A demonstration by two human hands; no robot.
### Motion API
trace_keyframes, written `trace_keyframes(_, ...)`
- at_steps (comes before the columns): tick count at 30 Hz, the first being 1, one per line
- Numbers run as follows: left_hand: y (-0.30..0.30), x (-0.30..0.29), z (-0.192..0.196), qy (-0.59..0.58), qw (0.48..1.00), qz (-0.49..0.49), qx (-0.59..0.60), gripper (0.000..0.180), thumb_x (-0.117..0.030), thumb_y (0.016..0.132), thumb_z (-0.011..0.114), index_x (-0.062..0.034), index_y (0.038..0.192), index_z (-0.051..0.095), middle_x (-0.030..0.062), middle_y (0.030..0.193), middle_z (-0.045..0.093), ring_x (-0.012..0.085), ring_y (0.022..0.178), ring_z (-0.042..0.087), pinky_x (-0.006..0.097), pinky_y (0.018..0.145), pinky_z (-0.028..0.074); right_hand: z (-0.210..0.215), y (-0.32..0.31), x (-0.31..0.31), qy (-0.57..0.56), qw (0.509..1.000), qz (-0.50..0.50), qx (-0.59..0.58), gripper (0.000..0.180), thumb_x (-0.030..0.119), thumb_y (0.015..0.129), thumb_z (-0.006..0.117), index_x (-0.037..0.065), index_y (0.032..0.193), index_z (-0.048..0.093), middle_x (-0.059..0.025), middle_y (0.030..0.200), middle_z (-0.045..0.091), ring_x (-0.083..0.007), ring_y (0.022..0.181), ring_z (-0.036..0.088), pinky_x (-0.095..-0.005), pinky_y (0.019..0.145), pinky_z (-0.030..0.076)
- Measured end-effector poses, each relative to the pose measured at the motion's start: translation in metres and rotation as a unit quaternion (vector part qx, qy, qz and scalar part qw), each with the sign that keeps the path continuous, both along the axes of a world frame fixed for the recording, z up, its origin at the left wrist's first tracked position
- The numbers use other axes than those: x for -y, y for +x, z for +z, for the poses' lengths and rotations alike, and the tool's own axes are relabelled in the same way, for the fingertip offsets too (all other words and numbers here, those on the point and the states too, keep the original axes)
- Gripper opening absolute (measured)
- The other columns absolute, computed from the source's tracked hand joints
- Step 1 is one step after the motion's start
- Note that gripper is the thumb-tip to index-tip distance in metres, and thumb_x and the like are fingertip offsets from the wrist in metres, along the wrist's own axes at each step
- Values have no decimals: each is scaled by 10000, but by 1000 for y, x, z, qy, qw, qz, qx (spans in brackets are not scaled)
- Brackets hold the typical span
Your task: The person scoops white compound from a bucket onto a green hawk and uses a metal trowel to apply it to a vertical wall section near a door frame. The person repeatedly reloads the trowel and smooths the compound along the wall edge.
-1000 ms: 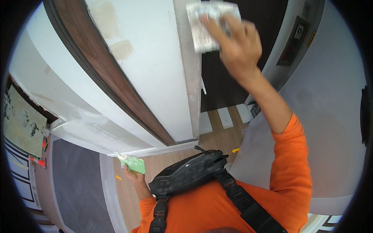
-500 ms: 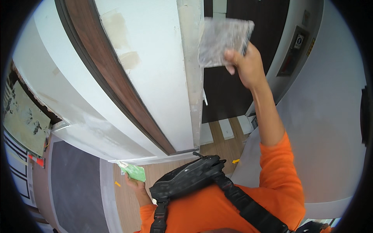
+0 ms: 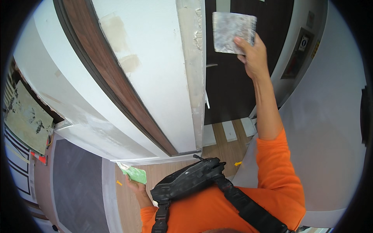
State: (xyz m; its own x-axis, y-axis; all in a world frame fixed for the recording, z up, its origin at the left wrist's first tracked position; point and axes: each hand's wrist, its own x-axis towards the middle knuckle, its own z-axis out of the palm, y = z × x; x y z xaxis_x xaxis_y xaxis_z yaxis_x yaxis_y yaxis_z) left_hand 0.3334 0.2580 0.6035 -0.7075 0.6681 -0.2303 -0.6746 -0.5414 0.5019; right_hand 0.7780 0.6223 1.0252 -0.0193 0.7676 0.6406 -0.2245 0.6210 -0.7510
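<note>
My right hand (image 3: pixel 253 57) is raised at the upper right, closed on a flat square putty blade (image 3: pixel 233 33) smeared with grey-white residue. The thumb presses on its face. The blade is apart from the wall corner (image 3: pixel 190 58), where fresh ridges of pale putty (image 3: pixel 198 37) stand out along the edge. Low at the left, my left hand (image 3: pixel 136 186) grips a green putty spreader (image 3: pixel 136 174) by its near side. White paste coats the spreader's far left corner. Part of the left fingers is hidden beneath it.
A dark wood door frame (image 3: pixel 116 73) runs down the white wall, which bears beige patches (image 3: pixel 130 63). Behind the right hand is a dark door (image 3: pixel 229 89). A black bag (image 3: pixel 186 176) hangs on my chest. A grey mat (image 3: pixel 79 182) covers the floor at left.
My right hand has swung the putty blade slightly up and to the right, away from the wall corner, uncovering the putty ridges. The left hand has barely moved.
</note>
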Motion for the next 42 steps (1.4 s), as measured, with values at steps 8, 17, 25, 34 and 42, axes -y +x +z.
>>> trace_keyframes(8,-2,-11,4,0,998,-9,58,479,-330,998,563,-98,1417,561,105,1342,643,329,1201,622,533,1035,491,24,-19,43,498,697,-413,309,499,-6,790,681,220,1230,744,-10,1049,686,-223,905,632,-348,755,497)
trace_keyframes(17,0,-18,3,19,993,-37,109,484,-317,989,566,-106,1425,560,110,1371,628,332,1227,607,560,1052,472,-39,-28,52,485,705,-429,290,368,51,845,693,190,1175,778,23,1043,665,-191,902,582,-345,810,456)
trace_keyframes(25,-4,-26,3,40,996,-50,63,481,-318,993,569,-103,1424,561,110,1367,629,320,1221,611,548,1045,480,14,-25,-4,542,599,-475,350,461,66,877,623,202,1308,710,26,1209,617,-190,1060,551,-360,881,435)
trace_keyframes(34,-13,-21,-7,22,996,-45,70,487,-317,998,565,-91,1428,553,108,1363,631,314,1219,612,534,1044,482,124,-12,35,579,553,-512,312,501,-31,784,647,209,1211,750,-10,1061,706,-220,955,636,-384,798,457)
trace_keyframes(42,-11,-18,-6,15,997,-45,65,495,-323,1002,562,-90,1437,542,103,1373,623,322,1209,615,538,1043,482,64,-29,36,533,569,-456,430,518,-14,819,652,234,1268,720,17,1152,687,-195,988,632,-355,809,462)
